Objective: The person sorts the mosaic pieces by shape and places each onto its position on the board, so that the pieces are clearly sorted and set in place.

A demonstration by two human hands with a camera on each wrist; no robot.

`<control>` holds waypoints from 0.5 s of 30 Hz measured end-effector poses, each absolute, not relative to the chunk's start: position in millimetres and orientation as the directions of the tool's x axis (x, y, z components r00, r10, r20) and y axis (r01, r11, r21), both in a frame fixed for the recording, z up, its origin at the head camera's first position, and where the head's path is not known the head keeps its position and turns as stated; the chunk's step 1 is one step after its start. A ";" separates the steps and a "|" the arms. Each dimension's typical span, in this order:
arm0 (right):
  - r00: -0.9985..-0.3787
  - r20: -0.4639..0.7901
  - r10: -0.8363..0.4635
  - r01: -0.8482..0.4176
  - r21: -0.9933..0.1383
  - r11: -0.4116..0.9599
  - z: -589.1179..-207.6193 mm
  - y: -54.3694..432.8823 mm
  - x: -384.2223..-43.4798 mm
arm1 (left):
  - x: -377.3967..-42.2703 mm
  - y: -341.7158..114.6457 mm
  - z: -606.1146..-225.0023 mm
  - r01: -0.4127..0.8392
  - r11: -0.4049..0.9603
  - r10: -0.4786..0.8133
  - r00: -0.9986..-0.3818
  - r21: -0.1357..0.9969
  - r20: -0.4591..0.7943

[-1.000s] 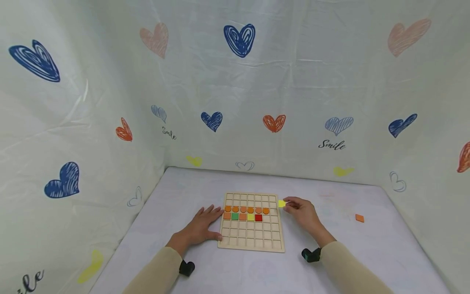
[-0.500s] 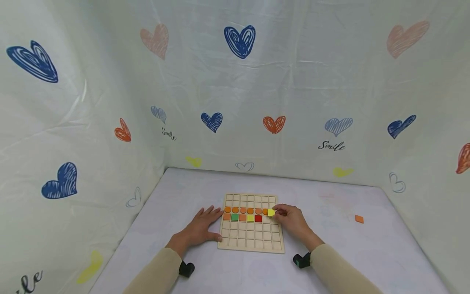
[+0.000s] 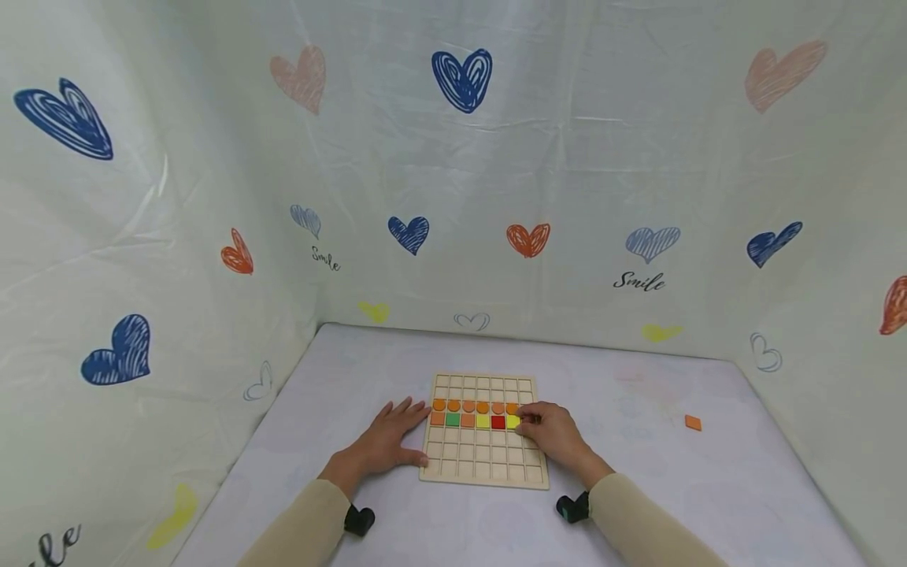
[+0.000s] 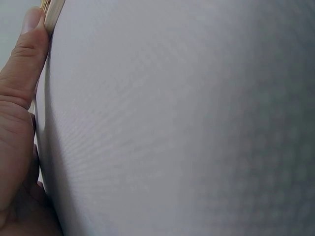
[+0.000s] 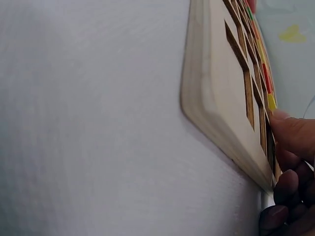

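Note:
A wooden grid board (image 3: 484, 470) lies flat on the table. Across it runs a row of orange round pieces (image 3: 468, 406), and just below that a row of square tiles: orange, green (image 3: 453, 420), orange, yellow, red (image 3: 498, 422). At the right end of this row, my right hand (image 3: 560, 435) pinches a yellow square tile (image 3: 512, 423) down at a cell. The right wrist view shows the thumb at that tile, partly covering it. My left hand (image 3: 383, 441) rests spread at the board's left edge, its thumb (image 4: 32, 24) touching the board.
An orange tile (image 3: 693, 423) lies alone on the table (image 3: 638, 488) to the right. White curtains (image 3: 567, 173) printed with hearts stand behind and at both sides. A black wrist camera (image 3: 360, 520) sits by each sleeve.
My right hand has carried the yellow tile from beyond the board's right edge leftward and down to the end of the square-tile row. The left hand has stayed put.

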State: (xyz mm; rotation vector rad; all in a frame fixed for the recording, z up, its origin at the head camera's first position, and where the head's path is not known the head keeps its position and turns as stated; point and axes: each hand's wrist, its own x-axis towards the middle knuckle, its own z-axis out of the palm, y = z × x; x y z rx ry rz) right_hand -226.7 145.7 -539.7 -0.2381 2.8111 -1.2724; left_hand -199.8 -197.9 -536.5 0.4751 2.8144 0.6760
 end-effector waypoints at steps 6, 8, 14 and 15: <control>-0.986 0.021 -0.168 -0.130 -0.731 0.670 -538.3 145.0 -228.6 | -200.0 -198.0 -535.5 0.260 0.845 0.353 -0.928 0.467 -0.121; -0.983 0.022 -0.182 -0.140 -0.727 0.672 -537.8 145.5 -229.0 | -199.9 -197.8 -535.0 0.255 0.848 0.348 -0.929 0.464 -0.127; -0.981 0.015 -0.194 -0.142 -0.739 0.659 -536.0 147.0 -229.6 | -200.3 -197.2 -533.9 0.256 0.850 0.351 -0.927 0.460 -0.131; -0.981 0.015 -0.193 -0.141 -0.739 0.659 -535.9 147.4 -229.4 | -200.5 -197.0 -534.3 0.259 0.849 0.352 -0.927 0.460 -0.129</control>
